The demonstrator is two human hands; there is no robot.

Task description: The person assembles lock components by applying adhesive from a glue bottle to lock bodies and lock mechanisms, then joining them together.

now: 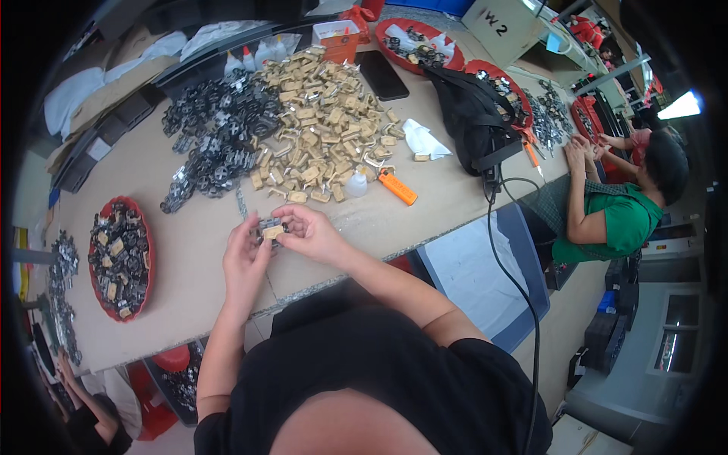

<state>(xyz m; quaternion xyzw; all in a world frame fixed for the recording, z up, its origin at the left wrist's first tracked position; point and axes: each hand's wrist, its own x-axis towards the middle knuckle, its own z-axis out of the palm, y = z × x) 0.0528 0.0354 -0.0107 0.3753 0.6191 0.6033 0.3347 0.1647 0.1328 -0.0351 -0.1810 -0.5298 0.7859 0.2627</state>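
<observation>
Left hand [244, 254] and right hand [307, 231] pinch one small part [271, 230] near the table edge [334, 274].

The person wears a black short-sleeved top, both forearms bare, with no gloves on either hand

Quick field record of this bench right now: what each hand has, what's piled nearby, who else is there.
left hand: grips small metal-and-tan part, shared with the other hand
right hand: pinches same part from the right
behind hands: tan pieces pile, dark metal pieces pile
left of hands: red tray of mixed parts
right: orange lighter, black bag
others: person in green shirt seated at the right end
</observation>
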